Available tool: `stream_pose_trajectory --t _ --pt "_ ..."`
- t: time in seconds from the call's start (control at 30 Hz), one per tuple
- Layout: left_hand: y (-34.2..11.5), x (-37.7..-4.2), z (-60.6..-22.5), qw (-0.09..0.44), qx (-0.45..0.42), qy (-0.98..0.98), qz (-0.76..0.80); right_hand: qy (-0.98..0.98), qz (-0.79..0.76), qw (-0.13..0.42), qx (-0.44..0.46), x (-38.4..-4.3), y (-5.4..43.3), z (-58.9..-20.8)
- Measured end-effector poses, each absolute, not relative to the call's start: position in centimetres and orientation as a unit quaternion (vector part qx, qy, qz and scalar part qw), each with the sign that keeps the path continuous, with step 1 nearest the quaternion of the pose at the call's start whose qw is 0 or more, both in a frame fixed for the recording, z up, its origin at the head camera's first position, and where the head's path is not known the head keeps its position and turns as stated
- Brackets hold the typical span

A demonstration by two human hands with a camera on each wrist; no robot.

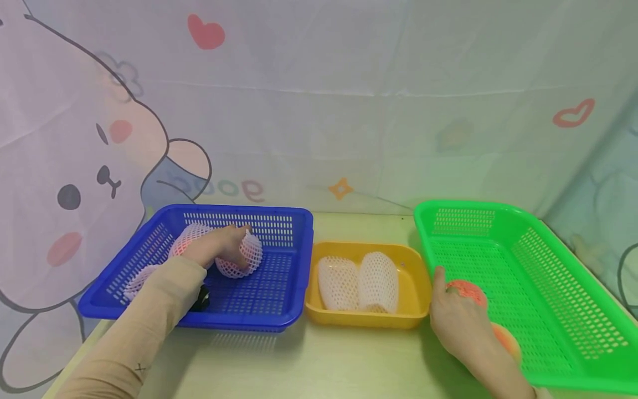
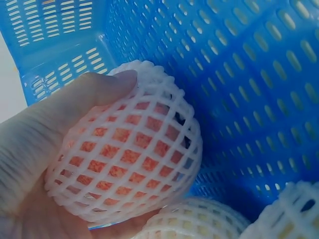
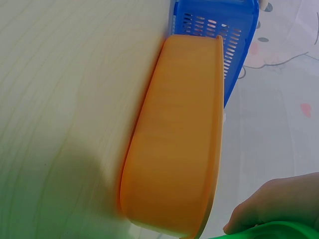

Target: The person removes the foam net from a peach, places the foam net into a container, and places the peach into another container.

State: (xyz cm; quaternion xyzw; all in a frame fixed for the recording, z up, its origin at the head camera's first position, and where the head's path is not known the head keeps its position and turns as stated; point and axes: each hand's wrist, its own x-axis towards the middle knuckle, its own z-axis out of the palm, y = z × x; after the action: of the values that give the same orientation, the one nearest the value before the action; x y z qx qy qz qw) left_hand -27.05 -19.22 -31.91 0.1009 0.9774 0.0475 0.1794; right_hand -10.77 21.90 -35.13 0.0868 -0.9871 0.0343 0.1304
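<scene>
Inside the blue basket [image 1: 294,266], my left hand [image 1: 221,246] grips a reddish fruit in a white foam net [image 2: 129,154]. The thumb lies across its upper side, and some fingers are hidden behind it. Beside it sits another netted red fruit [image 1: 189,235]. A further netted piece [image 1: 137,281] shows partly under the sleeve. At the green basket [image 1: 498,221], my right hand [image 1: 458,324] holds the near left rim, with the thumb along the edge and the other fingers mostly hidden inside. A red fruit [image 1: 471,291] and an orange-yellow fruit [image 1: 508,343] lie close by that hand.
Between the two baskets stands a yellow tray [image 1: 369,320] with two white foam net sleeves [image 1: 379,280] in it. A dark green object [image 1: 201,299] shows under the left forearm. Behind the table [image 1: 349,360] hangs a printed curtain [image 1: 319,111].
</scene>
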Motion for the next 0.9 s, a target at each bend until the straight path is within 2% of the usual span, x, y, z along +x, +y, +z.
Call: stream_pose_trajectory --t 0.9 --pt "-19.1 -26.2 -30.3 0.131 0.125 0.983 0.035 -0.988 0.033 0.123 0.082 -10.7 21.8 -35.0"
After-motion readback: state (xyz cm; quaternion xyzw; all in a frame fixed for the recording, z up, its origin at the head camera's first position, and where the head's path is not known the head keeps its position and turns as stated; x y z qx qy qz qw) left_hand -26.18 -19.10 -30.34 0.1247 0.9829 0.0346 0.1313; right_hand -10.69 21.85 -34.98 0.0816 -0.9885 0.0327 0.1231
